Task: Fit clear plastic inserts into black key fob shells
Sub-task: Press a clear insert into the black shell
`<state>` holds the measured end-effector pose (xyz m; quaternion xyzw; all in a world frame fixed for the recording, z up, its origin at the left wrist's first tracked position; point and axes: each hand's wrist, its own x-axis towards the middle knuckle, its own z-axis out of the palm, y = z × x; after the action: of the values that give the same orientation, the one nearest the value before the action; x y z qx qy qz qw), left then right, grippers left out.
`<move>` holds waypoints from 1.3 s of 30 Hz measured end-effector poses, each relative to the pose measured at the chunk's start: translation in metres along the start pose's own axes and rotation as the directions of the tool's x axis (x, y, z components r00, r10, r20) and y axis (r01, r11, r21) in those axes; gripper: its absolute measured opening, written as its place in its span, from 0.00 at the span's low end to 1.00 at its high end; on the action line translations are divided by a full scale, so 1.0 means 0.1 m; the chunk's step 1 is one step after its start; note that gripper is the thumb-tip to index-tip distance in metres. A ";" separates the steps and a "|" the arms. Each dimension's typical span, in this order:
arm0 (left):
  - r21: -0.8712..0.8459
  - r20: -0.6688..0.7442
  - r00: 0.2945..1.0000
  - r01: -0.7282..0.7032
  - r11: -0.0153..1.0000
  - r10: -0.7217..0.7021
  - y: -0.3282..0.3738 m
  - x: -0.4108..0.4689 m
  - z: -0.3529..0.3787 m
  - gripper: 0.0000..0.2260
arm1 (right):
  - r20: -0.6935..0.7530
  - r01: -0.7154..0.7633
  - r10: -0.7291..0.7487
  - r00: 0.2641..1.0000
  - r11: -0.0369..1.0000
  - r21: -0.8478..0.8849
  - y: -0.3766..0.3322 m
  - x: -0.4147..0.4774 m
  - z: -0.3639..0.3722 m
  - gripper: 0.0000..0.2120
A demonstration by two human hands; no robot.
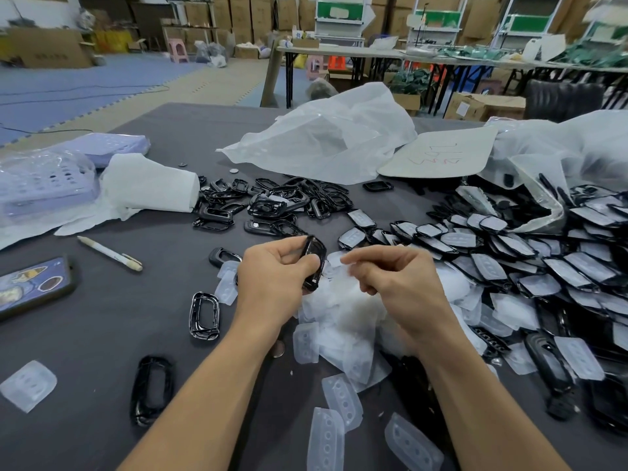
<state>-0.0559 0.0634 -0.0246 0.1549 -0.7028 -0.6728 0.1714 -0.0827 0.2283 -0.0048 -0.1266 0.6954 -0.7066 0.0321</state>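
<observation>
- Head view: fingers of the left hand (275, 277) curl round a black shell (313, 266), held on edge.
- Fingertips of the right hand (397, 280) pinch a clear insert (334, 259) just beside that shell.
- Beneath both hands, a pile of loose inserts (339, 314) lies on the grey table (102, 334).

Soft, even light from overhead fills the room. It is moderately bright and casts no hard shadows; only faint, diffuse shade lies on the grey tabletop (102, 317) under the forearms. The white plastic bag (323, 141) is almost washed out, and the black shell (312, 263) in the left hand (272, 277) carries thin white glints. The right hand (397, 280) and the clear insert (336, 258) it pinches look slightly smeared. The wide lens bows the tabletop's edges and tilts the far tables (441, 56). The cardboard boxes (258, 15) behind are soft, and the top right corner is streaked with blur.
</observation>
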 end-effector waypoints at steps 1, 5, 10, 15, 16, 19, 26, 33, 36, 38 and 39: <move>-0.003 0.033 0.999 -0.016 1.000 0.016 0.01 -0.02 0.01 0.14 | 0.026 0.005 -0.004 1.000 1.000 -0.028 0.01 0.00 0.00 0.14; -0.029 0.149 0.988 -0.031 0.999 0.035 0.05 -0.10 0.07 0.20 | 0.013 0.047 -0.046 0.999 0.987 -0.151 0.03 -0.03 0.05 0.09; -0.069 0.227 0.974 0.032 0.997 -0.015 0.09 -0.16 0.12 0.14 | -0.123 0.164 -0.224 0.967 0.913 -0.374 0.05 -0.06 0.09 0.06; -0.218 0.299 0.947 0.185 0.958 -0.115 0.15 -0.17 0.12 0.14 | -0.180 0.205 -0.317 0.931 0.863 -0.461 0.06 -0.06 0.11 0.08; -0.227 0.306 0.944 0.195 0.954 -0.121 0.16 -0.18 0.12 0.15 | -0.185 0.207 -0.325 0.928 0.858 -0.471 0.06 -0.06 0.11 0.08; -0.234 0.307 0.944 0.199 0.952 -0.122 0.17 -0.19 0.12 0.14 | -0.205 0.212 -0.351 0.914 0.842 -0.496 0.07 -0.06 0.11 0.08; -0.186 0.336 0.941 0.111 0.976 -0.043 0.20 -0.23 0.11 0.13 | -0.221 0.196 -0.350 0.910 0.835 -0.514 0.05 -0.06 0.10 0.08; -0.198 0.300 0.953 0.095 0.976 -0.032 0.18 -0.23 0.13 0.14 | -0.222 0.101 -0.225 0.949 0.880 -0.464 0.04 -0.04 0.11 0.07; -0.198 0.286 0.958 0.094 0.976 -0.035 0.16 -0.22 0.14 0.14 | -0.211 0.090 -0.194 0.958 0.904 -0.419 0.04 -0.03 0.10 0.07; -0.188 0.270 0.963 0.076 0.979 -0.023 0.16 -0.22 0.15 0.15 | -0.207 0.081 -0.165 0.964 0.928 -0.363 0.04 -0.02 0.10 0.07; -0.177 0.266 0.964 0.063 0.982 -0.014 0.16 -0.23 0.15 0.15 | -0.201 0.080 -0.157 0.967 0.935 -0.345 0.04 -0.02 0.09 0.07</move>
<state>-0.0422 0.0879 -0.0098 0.0613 -0.6511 -0.7526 0.0766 -0.0797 0.2194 -0.0091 -0.0912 0.7953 -0.5887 -0.1118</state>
